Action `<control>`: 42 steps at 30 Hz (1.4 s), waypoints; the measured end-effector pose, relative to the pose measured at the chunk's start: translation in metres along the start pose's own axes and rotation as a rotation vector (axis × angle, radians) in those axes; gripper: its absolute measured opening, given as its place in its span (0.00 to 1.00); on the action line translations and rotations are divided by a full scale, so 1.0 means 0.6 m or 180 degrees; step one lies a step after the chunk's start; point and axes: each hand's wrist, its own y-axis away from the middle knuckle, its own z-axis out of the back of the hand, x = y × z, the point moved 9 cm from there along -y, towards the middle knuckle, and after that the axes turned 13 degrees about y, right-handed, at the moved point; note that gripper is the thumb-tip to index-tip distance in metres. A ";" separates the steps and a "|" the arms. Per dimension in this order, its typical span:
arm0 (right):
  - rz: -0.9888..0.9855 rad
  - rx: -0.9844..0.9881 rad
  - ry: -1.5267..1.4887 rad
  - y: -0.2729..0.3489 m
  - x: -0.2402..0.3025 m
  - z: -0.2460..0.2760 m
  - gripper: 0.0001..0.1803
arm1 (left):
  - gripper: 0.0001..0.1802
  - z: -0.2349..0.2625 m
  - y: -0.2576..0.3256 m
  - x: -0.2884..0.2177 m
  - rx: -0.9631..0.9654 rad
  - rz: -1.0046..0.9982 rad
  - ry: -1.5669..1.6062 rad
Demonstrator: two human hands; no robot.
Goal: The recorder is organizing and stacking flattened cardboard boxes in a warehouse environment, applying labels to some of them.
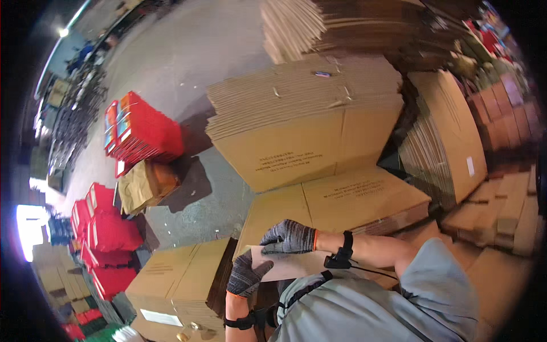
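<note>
Both my hands wear dark grey knit gloves. A pale, flat sheet (302,265), perhaps paper labels, lies between them close to my body. My left hand (248,276) grips its left end, with the thumb over the face. At its upper edge my right hand (289,237) pinches the sheet with bent fingers. Just beyond the hands is a stack of flattened cardboard boxes (279,211) lying flat. Behind that, a tied bundle of flattened boxes (296,148) stands on edge, with a small blue-and-red object (322,74) on top. My body and arm hide part of the sheet.
Another flat-box stack (165,271) with a white label and a tape roll (194,330) is at lower left. Red bundles (145,128) and a brown-wrapped package (142,185) stand on the grey floor (199,219). More cardboard (450,137) stands at right.
</note>
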 end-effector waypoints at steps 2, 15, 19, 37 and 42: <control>-0.0116 -0.0041 0.0143 -0.006 -0.025 0.000 0.20 | 0.21 -0.002 -0.029 0.007 0.0196 0.0119 0.0000; -0.0790 -0.0412 0.0277 0.003 -0.113 -0.068 0.13 | 0.16 0.020 -0.064 0.180 0.0639 0.0014 0.0125; -0.0255 -0.0948 0.0787 -0.003 -0.077 -0.051 0.22 | 0.18 0.017 -0.081 0.176 0.0663 0.0312 0.0036; -0.2655 -0.4377 -0.1969 0.178 -0.389 0.121 0.11 | 0.42 0.086 -0.100 0.179 -0.1314 -0.0609 0.1254; -0.1610 -0.2858 -0.0577 0.038 -0.260 0.027 0.16 | 0.28 0.061 -0.127 0.234 -0.0321 0.0050 0.0099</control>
